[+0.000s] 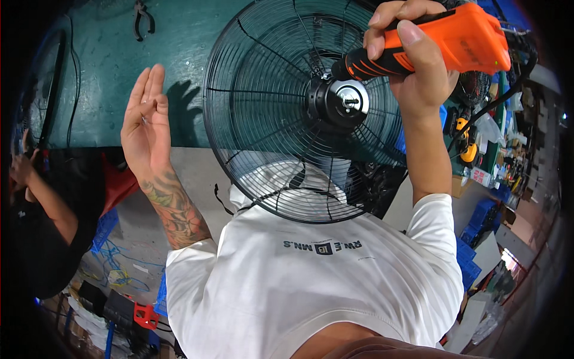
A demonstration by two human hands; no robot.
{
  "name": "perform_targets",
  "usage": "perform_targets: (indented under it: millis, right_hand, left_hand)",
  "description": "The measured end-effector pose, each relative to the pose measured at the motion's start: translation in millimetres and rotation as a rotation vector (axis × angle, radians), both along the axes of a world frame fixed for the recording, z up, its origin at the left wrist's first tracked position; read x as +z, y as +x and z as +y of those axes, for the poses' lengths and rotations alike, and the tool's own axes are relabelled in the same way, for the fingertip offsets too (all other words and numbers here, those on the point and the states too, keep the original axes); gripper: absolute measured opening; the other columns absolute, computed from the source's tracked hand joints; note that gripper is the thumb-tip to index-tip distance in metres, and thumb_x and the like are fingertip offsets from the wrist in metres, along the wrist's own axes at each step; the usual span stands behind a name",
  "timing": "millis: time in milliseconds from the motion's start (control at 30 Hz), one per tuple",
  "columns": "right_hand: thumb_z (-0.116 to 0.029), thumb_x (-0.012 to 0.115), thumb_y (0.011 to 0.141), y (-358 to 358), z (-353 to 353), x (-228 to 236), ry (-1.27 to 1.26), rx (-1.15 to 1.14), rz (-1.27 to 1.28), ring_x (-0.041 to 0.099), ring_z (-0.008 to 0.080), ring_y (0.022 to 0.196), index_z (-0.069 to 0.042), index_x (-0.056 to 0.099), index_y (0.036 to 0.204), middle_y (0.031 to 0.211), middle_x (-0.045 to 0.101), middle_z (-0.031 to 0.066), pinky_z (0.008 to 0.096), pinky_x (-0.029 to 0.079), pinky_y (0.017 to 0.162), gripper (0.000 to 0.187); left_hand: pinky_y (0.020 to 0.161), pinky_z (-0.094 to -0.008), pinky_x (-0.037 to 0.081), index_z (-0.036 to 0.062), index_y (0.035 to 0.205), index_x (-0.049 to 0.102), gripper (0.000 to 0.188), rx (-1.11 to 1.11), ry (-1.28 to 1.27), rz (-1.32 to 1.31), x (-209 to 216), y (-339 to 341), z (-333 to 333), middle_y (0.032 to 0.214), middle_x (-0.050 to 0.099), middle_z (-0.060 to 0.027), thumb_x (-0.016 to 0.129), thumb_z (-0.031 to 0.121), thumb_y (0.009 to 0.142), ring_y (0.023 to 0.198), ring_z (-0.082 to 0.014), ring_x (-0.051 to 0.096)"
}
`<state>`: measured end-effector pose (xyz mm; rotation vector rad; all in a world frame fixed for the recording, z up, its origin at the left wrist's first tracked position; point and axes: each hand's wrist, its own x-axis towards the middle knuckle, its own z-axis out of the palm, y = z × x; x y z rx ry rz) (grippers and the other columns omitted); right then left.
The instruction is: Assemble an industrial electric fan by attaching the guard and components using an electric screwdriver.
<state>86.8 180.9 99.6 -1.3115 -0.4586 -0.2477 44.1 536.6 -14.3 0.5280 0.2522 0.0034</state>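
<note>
My right hand (423,60) is wrapped round an orange and black electric screwdriver (460,40), held slanting down to the left. Its nose meets the edge of the dark round motor housing (320,107) at the middle of a black wire fan guard (257,113); a small shiny metal piece shows at the tip. A silver cap with a short shaft sits on the housing. Left of the guard, my left hand (147,122) is raised and touches nothing on the table. Two fingers point up, while the others curl over small shiny bits that look like screws.
The guard lies on a green tabletop (101,90), overhanging its near edge. Pliers (142,21) lie at the far left. Yellow-black power tools (467,140) stand on the right, near the screwdriver's black cable (523,78). Another person's arm (51,191) is at the left.
</note>
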Motion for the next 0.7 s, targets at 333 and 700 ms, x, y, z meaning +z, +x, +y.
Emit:
perform_targets:
  millis: [333, 700]
  right_hand:
    - [-0.015, 0.075, 0.087, -7, 1, -4, -0.014, 0.010, 0.041, 0.062, 0.0184, 0.065, -0.004, 0.050, 0.103, 0.090, 0.063, 0.0174, 0.0285, 0.055, 0.062, 0.031]
    - [-0.031, 0.086, 0.081, 12, -13, -17, 0.022, 0.134, 0.072, 0.070, 0.0259, 0.076, 0.000, 0.054, 0.122, 0.105, 0.066, 0.0244, 0.0326, 0.060, 0.069, 0.061]
  left_hand:
    - [0.073, -0.0259, 0.053, -0.0157, 0.139, 0.043, 0.043, -0.234, 0.100, -0.156, 51, 19, -73, 0.117, 0.061, -0.0257, 0.047, 0.012, 0.106, 0.096, -0.0228, 0.065]
    - [0.049, -0.0206, 0.022, -0.0042, 0.104, 0.071, 0.030, -0.296, 0.759, -0.198, 52, 3, -105, 0.063, 0.038, 0.0097, 0.056, 0.022, 0.107, 0.055, 0.0002, 0.030]
